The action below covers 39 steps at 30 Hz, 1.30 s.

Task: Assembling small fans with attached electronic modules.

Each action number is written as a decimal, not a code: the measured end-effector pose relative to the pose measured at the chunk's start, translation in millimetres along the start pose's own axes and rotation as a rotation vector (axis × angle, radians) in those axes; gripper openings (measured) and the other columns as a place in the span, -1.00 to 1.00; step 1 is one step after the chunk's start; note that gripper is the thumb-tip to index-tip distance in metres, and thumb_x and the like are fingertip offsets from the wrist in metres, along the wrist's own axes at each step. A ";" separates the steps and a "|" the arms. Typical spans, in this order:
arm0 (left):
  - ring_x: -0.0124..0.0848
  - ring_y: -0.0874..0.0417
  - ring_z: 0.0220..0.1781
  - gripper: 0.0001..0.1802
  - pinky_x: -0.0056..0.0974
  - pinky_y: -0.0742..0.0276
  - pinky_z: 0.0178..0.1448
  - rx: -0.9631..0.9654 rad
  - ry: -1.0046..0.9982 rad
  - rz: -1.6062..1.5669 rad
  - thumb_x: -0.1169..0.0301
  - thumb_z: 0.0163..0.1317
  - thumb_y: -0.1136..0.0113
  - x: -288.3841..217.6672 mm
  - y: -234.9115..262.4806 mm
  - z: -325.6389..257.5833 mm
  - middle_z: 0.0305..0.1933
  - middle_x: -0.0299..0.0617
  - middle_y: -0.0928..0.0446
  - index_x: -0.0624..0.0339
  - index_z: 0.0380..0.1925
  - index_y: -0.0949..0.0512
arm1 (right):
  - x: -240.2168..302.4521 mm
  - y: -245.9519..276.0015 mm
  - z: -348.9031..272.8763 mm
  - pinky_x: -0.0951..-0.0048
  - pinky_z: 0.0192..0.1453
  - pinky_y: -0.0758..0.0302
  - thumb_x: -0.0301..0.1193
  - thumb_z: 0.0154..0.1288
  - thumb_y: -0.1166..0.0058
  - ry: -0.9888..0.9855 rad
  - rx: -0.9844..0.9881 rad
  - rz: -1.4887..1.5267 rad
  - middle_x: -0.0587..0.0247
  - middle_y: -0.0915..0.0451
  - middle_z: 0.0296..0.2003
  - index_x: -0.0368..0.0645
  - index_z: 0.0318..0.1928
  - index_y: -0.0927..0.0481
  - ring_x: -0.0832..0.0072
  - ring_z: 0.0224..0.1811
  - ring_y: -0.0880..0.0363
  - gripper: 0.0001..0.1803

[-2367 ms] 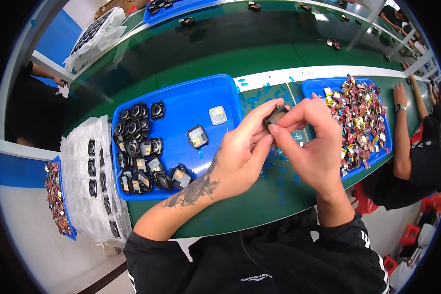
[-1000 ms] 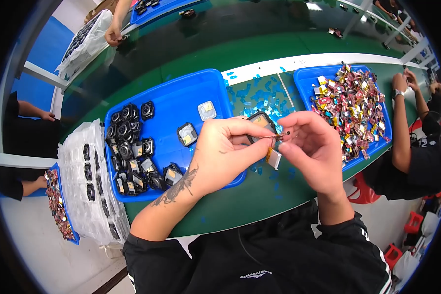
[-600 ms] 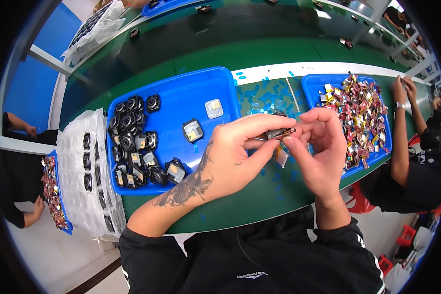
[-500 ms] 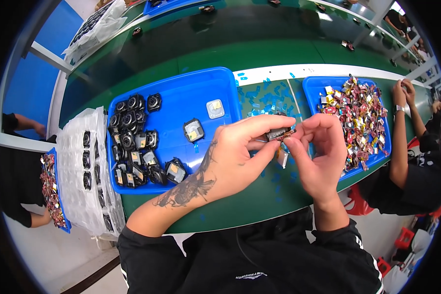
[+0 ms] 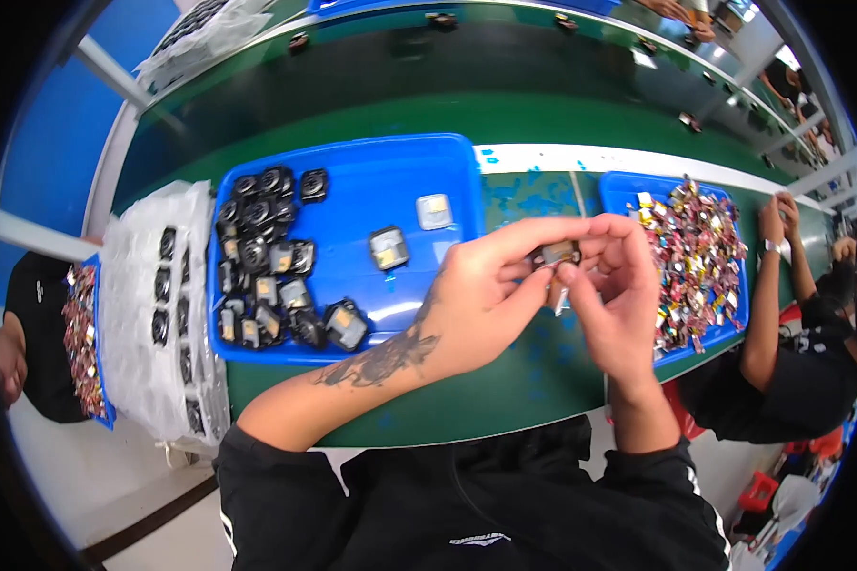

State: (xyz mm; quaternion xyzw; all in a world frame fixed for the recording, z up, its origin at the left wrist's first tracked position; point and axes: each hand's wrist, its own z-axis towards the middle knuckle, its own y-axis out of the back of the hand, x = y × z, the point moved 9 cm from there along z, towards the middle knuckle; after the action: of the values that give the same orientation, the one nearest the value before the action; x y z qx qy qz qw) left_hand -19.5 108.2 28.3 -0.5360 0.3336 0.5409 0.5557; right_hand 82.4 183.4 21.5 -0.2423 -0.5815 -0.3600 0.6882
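My left hand [image 5: 481, 290] grips a small dark case [image 5: 556, 254], apparently a watch case, between thumb and fingers. Around its right side the fingers of my right hand [image 5: 621, 295] are curled, with thumb and fingertips pinching at its edge. A small pale piece [image 5: 561, 297] hangs beneath the case; my fingers partly hide how it is joined. To the left, a blue tray [image 5: 352, 350] holds many black watch cases [image 5: 255, 249] heaped on one side. One case [image 5: 388, 247] lies apart in it, near a light grey square piece [image 5: 434, 211].
A second blue tray [image 5: 618, 190] at right is heaped with small batteries and circuit pieces [image 5: 695, 266]. Blue film scraps [image 5: 528, 195] litter the green table [image 5: 428, 414] between trays. Clear plastic trays [image 5: 138, 314] stand at left. Co-workers' arms [image 5: 767, 305] show at right.
The case has been turned between my hands, and its inner side shows more now. My right fingers have closed in around it. The whole view has shifted slightly, and a person at left has leaned.
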 end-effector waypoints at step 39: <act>-0.32 -0.74 -0.34 -0.78 -0.28 -0.75 -0.23 -0.141 0.340 -0.144 0.51 0.31 -0.17 3.4 41.8 19.8 -0.21 0.04 -0.64 0.22 -0.10 -0.39 | 9.9 145.1 27.7 0.23 -0.15 -0.47 -0.45 0.08 -0.32 0.219 0.241 -1.166 0.14 -0.49 -0.38 -0.21 -0.36 -0.57 0.18 -0.25 -0.54 -0.82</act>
State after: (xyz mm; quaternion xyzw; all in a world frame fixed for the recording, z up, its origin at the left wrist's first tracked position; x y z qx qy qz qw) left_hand -63.0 121.3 19.3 -0.6798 0.3444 0.4236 0.4897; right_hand 178.5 292.5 49.3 0.2347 -0.5807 -0.6323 0.4559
